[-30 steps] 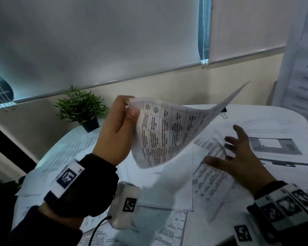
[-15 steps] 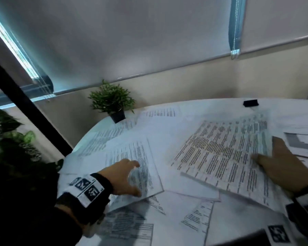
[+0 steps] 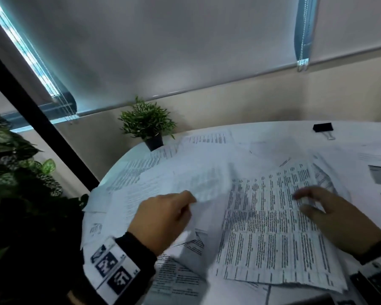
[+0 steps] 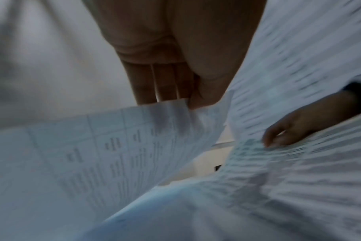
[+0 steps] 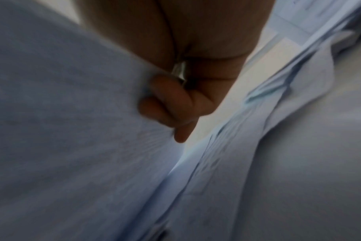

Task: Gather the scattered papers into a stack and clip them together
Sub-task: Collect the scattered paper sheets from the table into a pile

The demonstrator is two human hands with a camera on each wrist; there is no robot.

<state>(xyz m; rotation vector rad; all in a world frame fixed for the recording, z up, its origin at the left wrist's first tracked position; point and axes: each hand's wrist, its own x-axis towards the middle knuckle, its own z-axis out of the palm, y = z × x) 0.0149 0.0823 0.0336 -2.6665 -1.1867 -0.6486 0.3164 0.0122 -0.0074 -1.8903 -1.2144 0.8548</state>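
White round table [image 3: 262,130] lies under scattered papers. Left hand [image 3: 163,219] pinches a loose sheet [image 3: 185,183] by its near edge; the printed stack [image 3: 271,234] lies just to its right, long axis running away, under the flat, relaxed right hand [image 3: 337,219]. Binder clip [image 3: 322,127] sits well beyond both, nearer the right.

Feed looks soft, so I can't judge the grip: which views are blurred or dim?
Head: room dim, both hands smeared, left hand and sheet worst; clip sharp. Left wrist: papers streaked, fingers readable. Right wrist: dark, heavily blurred.
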